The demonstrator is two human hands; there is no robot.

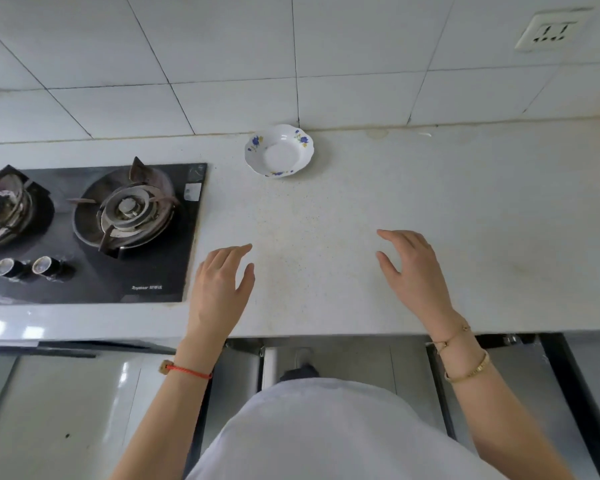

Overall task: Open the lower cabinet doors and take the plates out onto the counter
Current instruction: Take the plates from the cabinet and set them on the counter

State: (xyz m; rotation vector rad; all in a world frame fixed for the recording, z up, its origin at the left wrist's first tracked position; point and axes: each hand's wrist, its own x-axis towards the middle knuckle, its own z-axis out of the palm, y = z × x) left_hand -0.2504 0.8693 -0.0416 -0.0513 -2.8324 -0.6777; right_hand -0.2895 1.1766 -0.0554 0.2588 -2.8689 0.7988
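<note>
White speckled counter (430, 220) fills my head view. One plate (279, 150), white with blue flowers, sits at 12 o'clock against the tiled wall, just right of the gas hob (84, 230) at 9 o'clock. My left hand (219, 289) and right hand (413, 271) hover over the counter's near part, fingers loosely spread, holding nothing. At 6 o'clock, below the counter edge, the cabinet doors (499, 393) look swung open. I judge the doors done and one plate out; I cannot see inside the cabinet, so how many remain is unknown.
</note>
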